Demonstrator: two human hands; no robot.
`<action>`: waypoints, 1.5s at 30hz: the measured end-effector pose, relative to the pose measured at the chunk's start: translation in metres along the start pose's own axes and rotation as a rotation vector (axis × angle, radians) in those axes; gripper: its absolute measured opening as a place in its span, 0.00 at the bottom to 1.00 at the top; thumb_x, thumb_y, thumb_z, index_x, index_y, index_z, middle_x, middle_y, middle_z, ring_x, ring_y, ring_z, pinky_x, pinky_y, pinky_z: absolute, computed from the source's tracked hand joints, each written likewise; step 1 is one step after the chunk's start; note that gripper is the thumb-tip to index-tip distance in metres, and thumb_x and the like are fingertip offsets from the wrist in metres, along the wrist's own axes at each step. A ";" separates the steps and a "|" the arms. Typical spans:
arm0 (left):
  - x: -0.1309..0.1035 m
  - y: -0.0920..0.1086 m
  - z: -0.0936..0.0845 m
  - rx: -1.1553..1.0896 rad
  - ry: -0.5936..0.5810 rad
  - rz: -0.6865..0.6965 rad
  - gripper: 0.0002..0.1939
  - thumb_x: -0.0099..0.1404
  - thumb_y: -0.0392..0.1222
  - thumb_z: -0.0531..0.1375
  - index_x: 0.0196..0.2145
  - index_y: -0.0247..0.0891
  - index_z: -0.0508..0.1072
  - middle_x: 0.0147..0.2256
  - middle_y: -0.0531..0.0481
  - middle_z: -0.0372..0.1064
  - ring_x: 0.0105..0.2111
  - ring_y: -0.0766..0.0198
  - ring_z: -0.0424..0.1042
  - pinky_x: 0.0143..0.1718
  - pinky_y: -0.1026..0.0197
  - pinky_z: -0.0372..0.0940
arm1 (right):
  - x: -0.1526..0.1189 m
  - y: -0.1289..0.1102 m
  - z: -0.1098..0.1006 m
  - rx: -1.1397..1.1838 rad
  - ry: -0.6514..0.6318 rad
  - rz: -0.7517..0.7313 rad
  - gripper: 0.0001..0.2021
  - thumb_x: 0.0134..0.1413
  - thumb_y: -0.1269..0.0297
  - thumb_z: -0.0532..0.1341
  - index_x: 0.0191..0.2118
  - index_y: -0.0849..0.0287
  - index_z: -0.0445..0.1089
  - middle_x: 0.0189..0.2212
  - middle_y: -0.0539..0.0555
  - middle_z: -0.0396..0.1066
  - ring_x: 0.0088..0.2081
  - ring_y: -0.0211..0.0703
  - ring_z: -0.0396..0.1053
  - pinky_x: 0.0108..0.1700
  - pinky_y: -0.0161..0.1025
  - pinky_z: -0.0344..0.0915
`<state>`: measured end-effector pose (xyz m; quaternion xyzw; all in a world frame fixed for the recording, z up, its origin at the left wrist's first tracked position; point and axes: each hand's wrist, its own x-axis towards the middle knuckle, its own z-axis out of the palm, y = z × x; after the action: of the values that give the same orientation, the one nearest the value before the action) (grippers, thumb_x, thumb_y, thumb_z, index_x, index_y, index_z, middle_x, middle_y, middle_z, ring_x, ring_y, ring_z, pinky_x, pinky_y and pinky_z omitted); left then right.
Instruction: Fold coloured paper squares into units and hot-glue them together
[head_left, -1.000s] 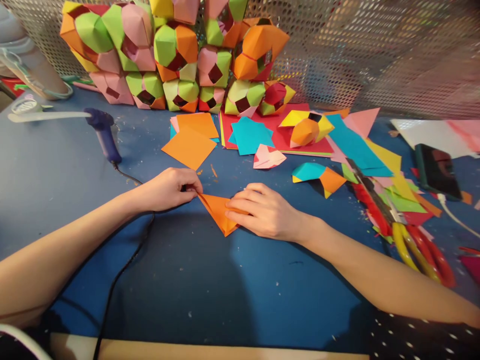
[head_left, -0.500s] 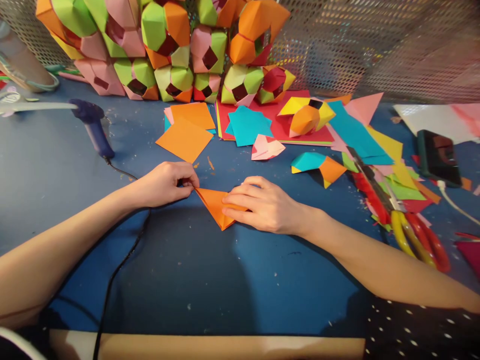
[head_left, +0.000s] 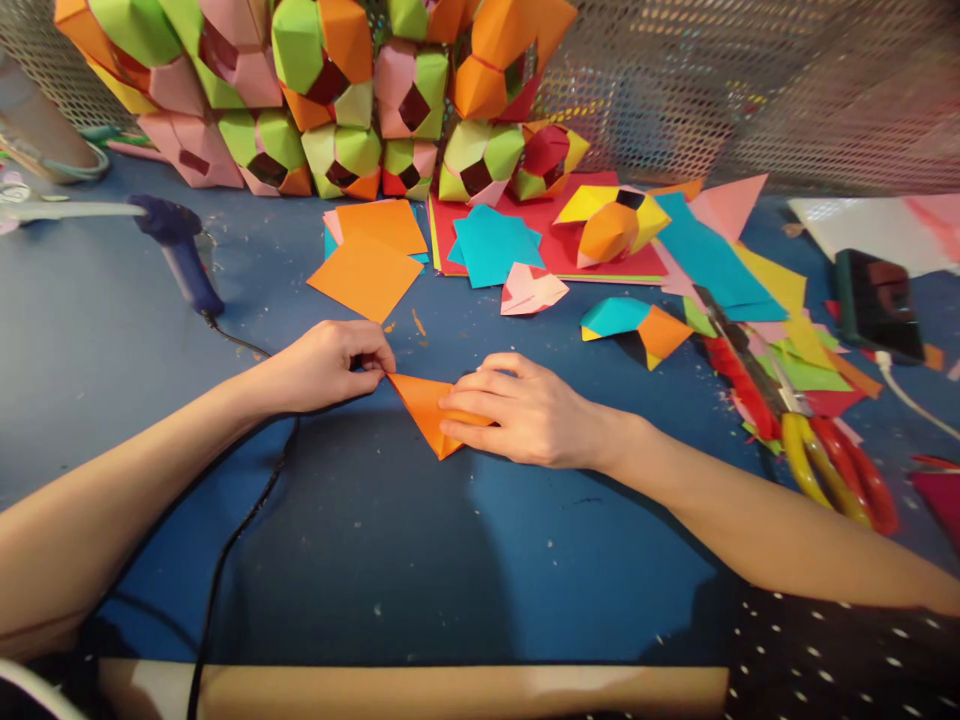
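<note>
A folded orange paper triangle [head_left: 421, 402] lies on the blue table between my hands, one point toward me. My left hand [head_left: 330, 367] pinches its left corner between thumb and fingertips. Over its right part rests my right hand [head_left: 517, 410], fingers stretched out and pressing the paper down, so that side is hidden. Just beyond my hands are flat orange paper squares [head_left: 366, 275], a blue paper piece [head_left: 495, 246] and a small folded pink paper piece [head_left: 532, 290].
Stacked folded-paper balls [head_left: 341, 160] stand at the back. A glue gun [head_left: 180, 250] is on the left, its black cord [head_left: 247, 520] running toward me. Right are joined paper units [head_left: 634, 325], scissors [head_left: 795, 430], paper scraps [head_left: 814, 365] and a phone [head_left: 877, 305].
The view has shifted very slightly. Both hands keep their places on the orange paper, with hardly any movement.
</note>
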<state>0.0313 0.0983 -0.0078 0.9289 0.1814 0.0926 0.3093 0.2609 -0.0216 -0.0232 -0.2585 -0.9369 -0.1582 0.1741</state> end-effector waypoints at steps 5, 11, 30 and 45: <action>0.000 0.000 0.000 -0.006 0.005 -0.001 0.07 0.57 0.32 0.54 0.30 0.36 0.72 0.30 0.50 0.68 0.29 0.69 0.66 0.31 0.68 0.61 | 0.000 0.000 0.000 0.011 0.003 -0.017 0.08 0.59 0.72 0.55 0.38 0.57 0.72 0.38 0.53 0.75 0.41 0.40 0.67 0.44 0.42 0.59; 0.000 0.000 0.000 -0.007 0.007 0.003 0.07 0.57 0.32 0.54 0.30 0.35 0.72 0.30 0.50 0.68 0.29 0.68 0.66 0.31 0.67 0.61 | 0.000 -0.001 0.001 0.011 0.011 -0.020 0.08 0.59 0.72 0.55 0.37 0.56 0.72 0.38 0.52 0.75 0.40 0.40 0.68 0.43 0.42 0.60; 0.000 0.002 0.000 0.009 0.009 -0.001 0.07 0.57 0.31 0.54 0.30 0.35 0.72 0.31 0.50 0.69 0.30 0.68 0.66 0.31 0.67 0.61 | 0.000 -0.002 -0.003 0.099 -0.130 -0.013 0.11 0.56 0.66 0.53 0.40 0.59 0.71 0.42 0.54 0.72 0.41 0.44 0.66 0.46 0.45 0.56; -0.005 0.031 0.008 0.141 0.266 -0.157 0.08 0.57 0.29 0.54 0.32 0.35 0.71 0.28 0.53 0.69 0.27 0.69 0.65 0.29 0.66 0.61 | 0.011 -0.022 -0.018 0.116 -0.343 0.098 0.09 0.56 0.72 0.53 0.34 0.63 0.72 0.37 0.56 0.72 0.34 0.42 0.63 0.36 0.41 0.54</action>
<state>0.0374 0.0692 0.0046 0.9107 0.2988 0.1776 0.2230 0.2443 -0.0414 -0.0070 -0.3165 -0.9467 -0.0490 0.0339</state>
